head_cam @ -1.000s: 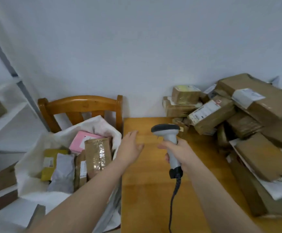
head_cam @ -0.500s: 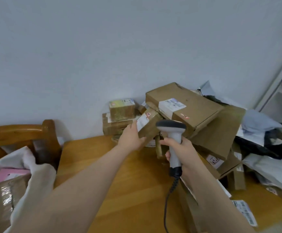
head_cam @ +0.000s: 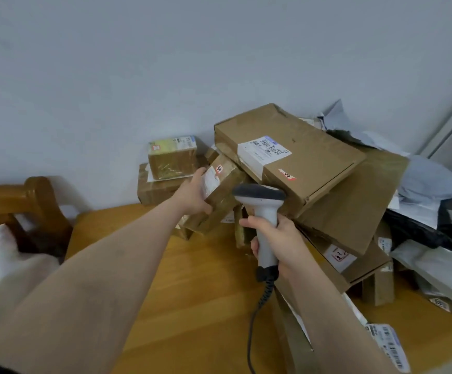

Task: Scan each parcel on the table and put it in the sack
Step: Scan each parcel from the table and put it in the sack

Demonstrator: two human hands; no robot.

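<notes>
Head view: the small taped parcel (head_cam: pixel 223 188) leans under the left end of the big flat box (head_cam: pixel 308 157), long axis slanting up toward it, label facing left. The left hand (head_cam: pixel 192 197), the nearer one, grips its labelled face with curled fingers; just below that box end, the right hand (head_cam: pixel 279 238) is clenched round the scanner (head_cam: pixel 263 203) handle.

Soft even daylight, faint shadows, wide-angle edge bending, slight blur.
</notes>
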